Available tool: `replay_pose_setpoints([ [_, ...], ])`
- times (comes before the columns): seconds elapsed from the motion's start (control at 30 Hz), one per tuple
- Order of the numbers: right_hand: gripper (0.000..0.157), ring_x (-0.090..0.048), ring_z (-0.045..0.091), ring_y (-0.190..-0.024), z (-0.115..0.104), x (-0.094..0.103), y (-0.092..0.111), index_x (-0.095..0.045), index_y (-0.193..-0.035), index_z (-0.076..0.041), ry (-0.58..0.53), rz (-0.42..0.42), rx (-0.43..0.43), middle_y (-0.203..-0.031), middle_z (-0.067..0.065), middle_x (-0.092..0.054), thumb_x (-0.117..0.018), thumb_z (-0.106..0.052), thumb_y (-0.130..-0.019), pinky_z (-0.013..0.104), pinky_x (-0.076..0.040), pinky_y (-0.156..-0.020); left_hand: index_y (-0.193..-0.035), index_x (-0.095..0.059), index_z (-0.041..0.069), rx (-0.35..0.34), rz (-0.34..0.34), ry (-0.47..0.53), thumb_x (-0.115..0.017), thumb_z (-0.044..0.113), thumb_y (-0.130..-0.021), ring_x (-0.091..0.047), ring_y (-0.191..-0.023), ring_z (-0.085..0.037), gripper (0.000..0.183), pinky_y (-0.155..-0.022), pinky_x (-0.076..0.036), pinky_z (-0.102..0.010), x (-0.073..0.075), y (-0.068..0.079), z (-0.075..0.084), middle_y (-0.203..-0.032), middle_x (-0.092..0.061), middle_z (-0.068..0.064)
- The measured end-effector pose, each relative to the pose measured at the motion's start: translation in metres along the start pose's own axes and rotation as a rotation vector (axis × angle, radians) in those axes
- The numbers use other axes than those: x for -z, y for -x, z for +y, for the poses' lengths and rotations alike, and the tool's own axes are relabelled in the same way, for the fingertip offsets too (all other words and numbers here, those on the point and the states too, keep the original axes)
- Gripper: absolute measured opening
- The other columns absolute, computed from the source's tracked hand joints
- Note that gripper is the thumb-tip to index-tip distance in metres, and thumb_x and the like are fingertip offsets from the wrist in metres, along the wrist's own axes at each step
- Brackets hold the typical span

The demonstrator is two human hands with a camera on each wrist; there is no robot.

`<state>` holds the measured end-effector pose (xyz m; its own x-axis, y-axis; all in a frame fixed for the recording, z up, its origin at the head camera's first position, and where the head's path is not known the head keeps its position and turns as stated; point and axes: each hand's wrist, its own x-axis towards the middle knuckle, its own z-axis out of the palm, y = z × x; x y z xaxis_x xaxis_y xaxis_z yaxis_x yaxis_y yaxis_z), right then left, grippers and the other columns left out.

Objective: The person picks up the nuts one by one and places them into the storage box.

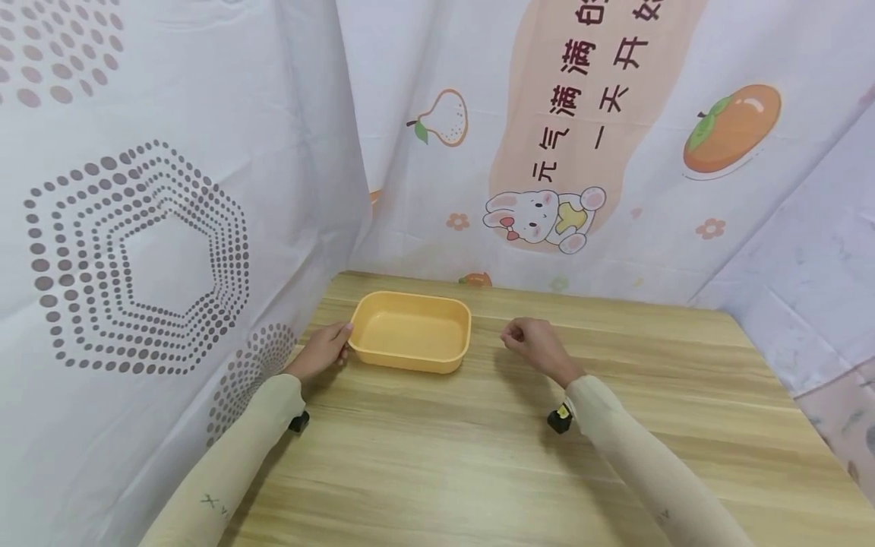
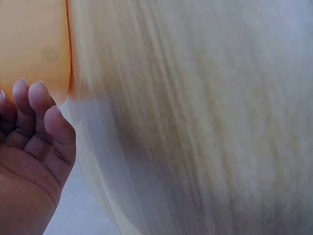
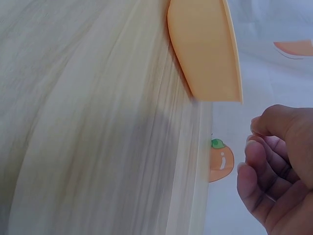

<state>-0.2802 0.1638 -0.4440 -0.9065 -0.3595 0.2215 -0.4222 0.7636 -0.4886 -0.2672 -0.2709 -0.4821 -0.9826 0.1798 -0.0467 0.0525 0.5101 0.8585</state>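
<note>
A shallow yellow plastic tray, rectangular with rounded corners, sits on the wooden table. My left hand pinches its left rim, thumb over the edge and the other fingers against the outer wall. Seen from the left wrist, the fingers of the left hand curl beside the tray's wall. To the right of the tray, my right hand hovers apart from it with fingers loosely curled. Nothing shows between the fingers of the right hand in the right wrist view, where the tray's outer side stands beyond.
The wood-grain table stretches out in front and to the right. A white curtain with dotted hexagons hangs close on the left. Behind the table hangs a printed cloth with a rabbit, fruit and writing.
</note>
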Motion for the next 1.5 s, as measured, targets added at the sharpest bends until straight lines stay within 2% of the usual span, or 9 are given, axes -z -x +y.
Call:
replay_pose_setpoints([
  [0.33,0.007,-0.059,0.007,-0.069,-0.011,-0.005,-0.007,-0.070,-0.085,-0.012,-0.007,0.009,0.028,-0.076,-0.005,-0.066,-0.067,-0.017,-0.089,0.026,-0.051,-0.064,-0.091,-0.051,0.004,0.023,-0.007,0.033,-0.034,0.047,-0.102,-0.054,-0.061,-0.022,0.047,-0.052,-0.049,-0.032,0.000,-0.001,-0.003,-0.077,-0.056,-0.016],
  [1.0,0.005,-0.059,0.007,-0.071,-0.033,-0.014,-0.016,-0.069,-0.087,-0.013,-0.029,-0.037,0.024,-0.078,-0.006,-0.065,-0.066,-0.016,-0.090,0.024,-0.051,-0.065,-0.091,-0.052,0.004,0.019,-0.007,0.030,-0.034,0.042,-0.104,-0.054,-0.062,-0.022,0.044,-0.053,-0.049,-0.031,0.000,0.000,-0.001,-0.077,-0.056,-0.015],
  [1.5,0.006,-0.059,0.006,-0.069,-0.041,-0.024,-0.021,-0.068,-0.084,-0.013,-0.044,-0.022,0.071,-0.077,-0.006,-0.064,-0.066,-0.015,-0.089,0.022,-0.051,-0.064,-0.091,-0.050,0.004,0.040,-0.012,0.037,-0.034,0.041,-0.104,-0.053,-0.062,-0.021,0.043,-0.055,-0.050,-0.032,0.000,0.000,0.000,-0.079,-0.056,-0.017],
])
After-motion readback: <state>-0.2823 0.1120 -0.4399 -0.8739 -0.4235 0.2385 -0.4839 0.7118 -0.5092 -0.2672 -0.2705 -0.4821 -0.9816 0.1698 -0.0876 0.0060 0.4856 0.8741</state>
